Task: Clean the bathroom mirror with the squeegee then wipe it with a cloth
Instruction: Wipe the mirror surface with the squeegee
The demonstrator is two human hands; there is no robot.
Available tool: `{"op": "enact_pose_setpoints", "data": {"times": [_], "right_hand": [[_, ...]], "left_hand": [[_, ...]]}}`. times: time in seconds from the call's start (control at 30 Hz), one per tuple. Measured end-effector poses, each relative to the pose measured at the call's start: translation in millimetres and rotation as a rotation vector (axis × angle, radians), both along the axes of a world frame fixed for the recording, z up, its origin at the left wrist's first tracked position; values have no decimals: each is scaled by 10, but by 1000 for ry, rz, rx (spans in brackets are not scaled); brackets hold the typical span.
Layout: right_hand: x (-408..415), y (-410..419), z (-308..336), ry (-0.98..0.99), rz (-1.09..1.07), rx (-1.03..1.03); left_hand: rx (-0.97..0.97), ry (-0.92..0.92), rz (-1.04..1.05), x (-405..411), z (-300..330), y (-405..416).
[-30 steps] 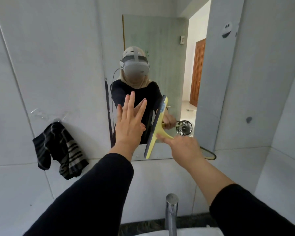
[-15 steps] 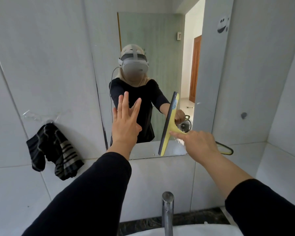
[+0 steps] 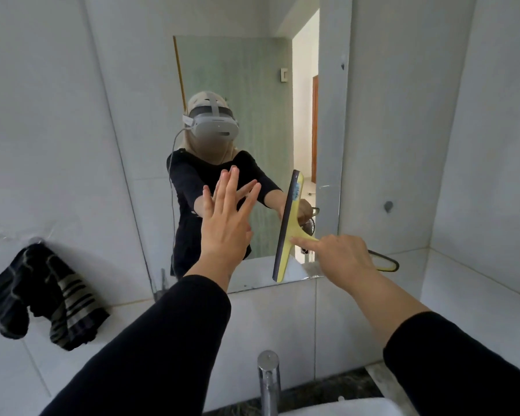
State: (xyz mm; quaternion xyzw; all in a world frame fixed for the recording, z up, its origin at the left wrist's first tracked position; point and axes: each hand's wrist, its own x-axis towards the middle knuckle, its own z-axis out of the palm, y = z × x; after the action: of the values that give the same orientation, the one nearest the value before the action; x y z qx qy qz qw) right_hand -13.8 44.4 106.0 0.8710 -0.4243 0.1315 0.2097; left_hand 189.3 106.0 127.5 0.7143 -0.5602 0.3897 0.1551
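Note:
A frameless mirror (image 3: 150, 121) hangs on the white tiled wall ahead. My right hand (image 3: 339, 256) grips the handle of a yellow squeegee (image 3: 288, 226), whose dark blade stands almost upright against the glass near the mirror's lower right. My left hand (image 3: 225, 226) lies flat on the mirror with fingers spread, left of the squeegee, and holds nothing. A dark striped cloth (image 3: 45, 298) hangs from a hook on the wall at the lower left.
A chrome tap (image 3: 269, 382) rises at the bottom centre over a white basin (image 3: 342, 408). A side wall closes in at the right. A person's reflection and a doorway show in the mirror.
The squeegee and my right hand have slid to the right across the lower mirror. My left hand stays flat on the glass.

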Motion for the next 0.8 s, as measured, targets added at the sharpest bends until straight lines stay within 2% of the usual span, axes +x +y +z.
{"op": "enact_pose_setpoints", "data": {"times": [0.3,0.53,0.8], "right_hand": [[-289,-276,-300,-204,-71,71],[-451,-331,-701,-638,-162,525],[-95,-171,-945,-1047,-150,706]], "left_hand": [[46,25,7,-63,-30,-129],[29,58,-24,-59,-34,-147],[5,68,-54,-32,-60,-176]]}}
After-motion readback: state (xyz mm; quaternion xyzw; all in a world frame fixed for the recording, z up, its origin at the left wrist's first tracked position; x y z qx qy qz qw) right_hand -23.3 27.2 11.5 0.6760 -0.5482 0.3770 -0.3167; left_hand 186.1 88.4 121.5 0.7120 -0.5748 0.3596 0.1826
